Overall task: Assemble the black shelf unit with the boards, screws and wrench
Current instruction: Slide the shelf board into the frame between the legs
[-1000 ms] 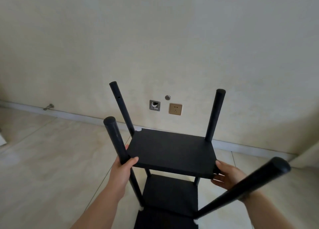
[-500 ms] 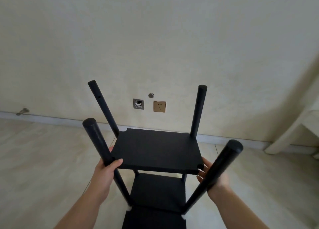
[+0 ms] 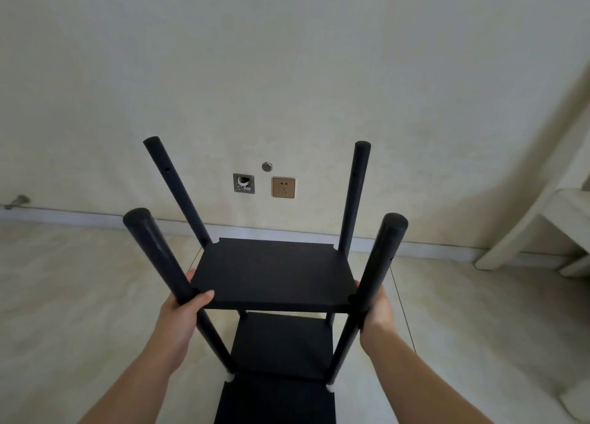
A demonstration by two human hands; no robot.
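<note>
The black shelf unit (image 3: 274,273) stood upright on the floor (image 3: 79,296) in front of the wall (image 3: 287,72), its four poles rising above the top board. The left hand (image 3: 183,312) grasped the near left pole. The right hand (image 3: 376,308) was wrapped around the near right pole. A wall socket (image 3: 283,187) was behind the unit.

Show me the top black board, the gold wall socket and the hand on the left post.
top board (image 3: 274,272), head view, middle of its upper face
wall socket (image 3: 283,187), head view, centre of its plate
left hand (image 3: 182,315), head view, back of hand
</note>
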